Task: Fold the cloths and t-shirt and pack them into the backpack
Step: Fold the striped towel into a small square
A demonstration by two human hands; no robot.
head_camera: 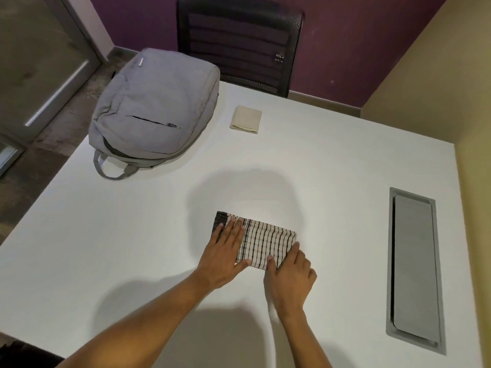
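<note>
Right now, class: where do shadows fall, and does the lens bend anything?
Head view: soft shadows lie on the white table beyond the striped cloth and beneath both forearms; the wide lens bows the table's edges; no strong glare.

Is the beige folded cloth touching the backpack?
Apart. The head view shows bare white table between the beige folded cloth and the backpack.

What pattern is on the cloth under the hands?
Head view: the cloth is cream with thin black stripes, plus a dark band at its left end.
</note>
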